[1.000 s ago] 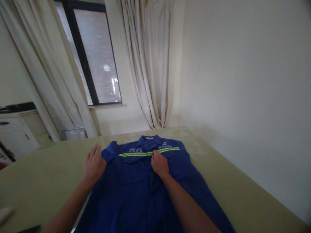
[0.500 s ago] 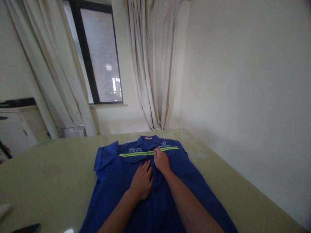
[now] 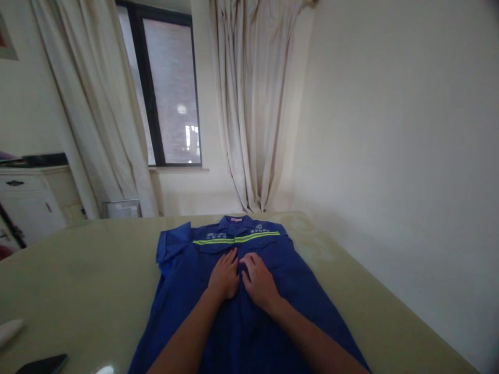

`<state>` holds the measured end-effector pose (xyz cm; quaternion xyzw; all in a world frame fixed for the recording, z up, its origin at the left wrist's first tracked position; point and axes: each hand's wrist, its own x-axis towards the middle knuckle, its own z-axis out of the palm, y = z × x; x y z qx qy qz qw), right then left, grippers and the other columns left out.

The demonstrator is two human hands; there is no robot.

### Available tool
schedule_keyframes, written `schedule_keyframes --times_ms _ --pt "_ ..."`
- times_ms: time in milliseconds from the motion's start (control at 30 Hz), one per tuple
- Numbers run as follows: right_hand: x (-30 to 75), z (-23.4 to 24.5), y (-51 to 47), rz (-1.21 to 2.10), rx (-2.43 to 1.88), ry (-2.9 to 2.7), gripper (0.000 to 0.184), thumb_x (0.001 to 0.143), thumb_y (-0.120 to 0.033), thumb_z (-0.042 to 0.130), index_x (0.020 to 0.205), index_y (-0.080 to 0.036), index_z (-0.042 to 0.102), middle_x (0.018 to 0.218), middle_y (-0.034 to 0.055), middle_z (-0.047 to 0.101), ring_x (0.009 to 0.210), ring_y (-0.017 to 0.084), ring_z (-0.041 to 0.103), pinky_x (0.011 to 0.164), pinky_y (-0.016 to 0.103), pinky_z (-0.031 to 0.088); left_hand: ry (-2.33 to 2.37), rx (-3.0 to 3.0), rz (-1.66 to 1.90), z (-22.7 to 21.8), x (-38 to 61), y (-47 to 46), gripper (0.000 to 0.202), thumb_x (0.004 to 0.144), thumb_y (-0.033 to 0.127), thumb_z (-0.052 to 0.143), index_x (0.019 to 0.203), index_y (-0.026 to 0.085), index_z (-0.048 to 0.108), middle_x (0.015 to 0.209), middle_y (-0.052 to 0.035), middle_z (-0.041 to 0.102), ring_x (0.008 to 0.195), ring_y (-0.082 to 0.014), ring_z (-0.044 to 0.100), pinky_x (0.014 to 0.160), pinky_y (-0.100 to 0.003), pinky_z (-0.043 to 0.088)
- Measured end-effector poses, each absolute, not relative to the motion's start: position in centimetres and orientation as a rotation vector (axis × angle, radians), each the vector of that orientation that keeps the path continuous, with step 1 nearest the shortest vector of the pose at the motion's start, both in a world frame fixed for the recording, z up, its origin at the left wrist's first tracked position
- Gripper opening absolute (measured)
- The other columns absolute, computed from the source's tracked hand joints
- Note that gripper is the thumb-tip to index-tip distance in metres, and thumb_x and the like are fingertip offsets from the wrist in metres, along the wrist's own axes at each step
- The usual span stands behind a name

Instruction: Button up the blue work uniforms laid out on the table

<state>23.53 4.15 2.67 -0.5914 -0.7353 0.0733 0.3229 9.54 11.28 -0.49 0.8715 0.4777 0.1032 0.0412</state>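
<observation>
A blue work shirt (image 3: 304,291) lies face up with its collar at the far end. A yellow-green reflective stripe (image 3: 257,236) crosses its chest, with pale lettering above. My left hand (image 3: 225,275) rests flat on the shirt left of the front placket, below the stripe, fingers stretched forward. Just across the placket, my right hand (image 3: 257,278) touches the cloth with its fingers bent and apart, and nothing shows in it. The shirt's left sleeve (image 3: 173,244) is spread outward; its right sleeve edge is hard to make out.
The greenish tabletop (image 3: 89,275) stretches left and meets a pale wall (image 3: 409,156) on the right. A dark phone-like object (image 3: 42,364) and a white object (image 3: 10,331) lie at the near left. Curtains (image 3: 257,104) hang beyond, beside a window (image 3: 173,93).
My right hand has come off the stripe, moved down the placket towards me and loosened from a closed pinch. My left hand has hardly moved on the cloth. The view has turned slightly left.
</observation>
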Motion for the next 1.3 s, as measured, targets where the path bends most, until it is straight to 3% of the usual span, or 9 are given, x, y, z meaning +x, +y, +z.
schedule_keyframes --times_ms 167,300,433,533,733,833,933,1100,1300 --pt "23.8 -3.2 -4.6 0.204 -1.513 -2.050 0.038 0.086 -0.031 0.069 0.125 -0.033 0.064 0.135 0.0044 0.063 0.120 0.029 0.062 0.102 0.039 0.052 1.573 2.643 0.433 0.2 9.5 12.1 0.042 0.099 0.023 0.038 0.133 0.014 0.062 0.151 -0.0180 0.051 0.140 -0.0289 0.047 0.115 -0.045 0.037" --pt "24.1 -8.7 -6.3 0.239 -1.456 -2.257 0.040 0.101 -0.023 0.048 0.135 -0.040 0.060 0.144 0.0008 0.062 0.129 0.028 0.061 0.113 0.046 0.045 1.555 2.666 0.478 0.9 9.4 11.4 0.032 0.099 0.019 0.039 0.105 0.020 0.070 0.125 -0.0117 0.063 0.116 -0.0250 0.058 0.103 -0.039 0.045" --pt "21.5 -6.6 -6.4 0.475 -1.512 -2.265 0.062 0.092 -0.044 0.064 0.150 -0.028 0.049 0.161 0.0124 0.040 0.147 0.040 0.038 0.122 0.061 0.027 1.514 2.675 0.440 1.0 8.9 10.1 0.037 0.099 0.014 0.037 0.112 0.021 0.070 0.128 -0.0105 0.063 0.115 -0.0229 0.059 0.102 -0.036 0.048" --pt "19.9 -2.6 -6.9 0.634 -1.490 -2.212 0.074 0.085 -0.051 0.069 0.150 -0.022 0.049 0.164 0.0156 0.036 0.151 0.039 0.030 0.124 0.058 0.018 1.469 2.678 0.371 1.2 7.6 8.8 0.046 0.096 0.009 0.035 0.128 0.022 0.066 0.140 -0.0088 0.061 0.126 -0.0201 0.058 0.111 -0.035 0.043" --pt "22.9 1.1 -7.0 0.789 -1.261 -2.244 0.070 0.076 -0.039 0.075 0.141 -0.020 0.058 0.150 0.0111 0.053 0.137 0.029 0.048 0.118 0.037 0.034 1.590 2.623 0.228 1.8 4.7 3.7 0.059 0.094 0.007 0.029 0.147 0.015 0.053 0.156 -0.0132 0.050 0.141 -0.0260 0.049 0.118 -0.044 0.038" --pt "24.3 1.5 -7.4 0.777 -1.183 -2.202 0.062 0.075 -0.025 0.069 0.135 -0.018 0.061 0.142 0.0103 0.059 0.132 0.024 0.052 0.116 0.032 0.034 1.808 2.514 0.169 1.0 4.8 0.2 0.052 0.102 0.030 0.031 0.149 0.021 0.052 0.157 -0.0154 0.048 0.142 -0.0366 0.047 0.113 -0.062 0.039" --pt "25.0 2.2 -7.9 0.818 -1.130 -2.142 0.058 0.071 -0.016 0.064 0.129 -0.019 0.064 0.134 0.0085 0.063 0.125 0.022 0.056 0.113 0.030 0.037 1.888 2.507 0.199 -0.3 5.2 -1.8 0.058 0.101 0.049 0.038 0.156 0.029 0.041 0.165 -0.0124 0.035 0.151 -0.0406 0.030 0.116 -0.070 0.027" --pt "26.0 2.8 -8.0 0.735 -1.245 -2.051 0.063 0.066 -0.007 0.054 0.127 -0.022 0.064 0.124 0.0070 0.066 0.118 0.021 0.061 0.107 0.031 0.043 1.735 2.623 0.395 -1.8 4.1 -0.9 0.053 0.104 0.045 0.039 0.157 0.041 0.035 0.167 -0.0046 0.033 0.154 -0.0330 0.027 0.122 -0.060 0.023" --pt "26.1 2.3 -7.6 0.695 -1.385 -1.994 0.054 0.075 -0.015 0.054 0.127 -0.024 0.068 0.124 0.0079 0.070 0.116 0.025 0.063 0.106 0.037 0.045 1.582 2.594 0.574 -1.0 3.4 -0.3 0.037 0.102 0.028 0.046 0.134 0.036 0.064 0.147 -0.0016 0.061 0.137 -0.0251 0.053 0.120 -0.050 0.034"
